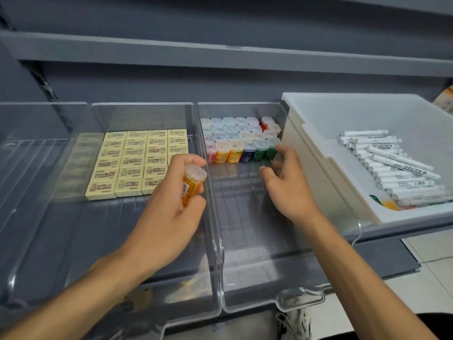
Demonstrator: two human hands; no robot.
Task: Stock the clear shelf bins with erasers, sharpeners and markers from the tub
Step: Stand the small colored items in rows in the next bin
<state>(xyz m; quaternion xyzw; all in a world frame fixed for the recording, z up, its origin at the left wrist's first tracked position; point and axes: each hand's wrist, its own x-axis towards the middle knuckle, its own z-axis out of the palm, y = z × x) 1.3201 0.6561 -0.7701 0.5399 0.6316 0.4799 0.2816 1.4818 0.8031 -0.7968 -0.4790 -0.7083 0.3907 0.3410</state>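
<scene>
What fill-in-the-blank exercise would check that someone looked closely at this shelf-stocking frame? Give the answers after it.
1. The left hand grips a sharpener with a body coloured ____.
2. The right hand reaches into the clear bin that holds rows of ____.
3. The erasers lie flat in the bin to the ____ of that one.
4. The markers lie in the white ____.

Missing words: orange; sharpeners; left; tub.

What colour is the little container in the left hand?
Orange sharpener, clear cap; head view.
</scene>
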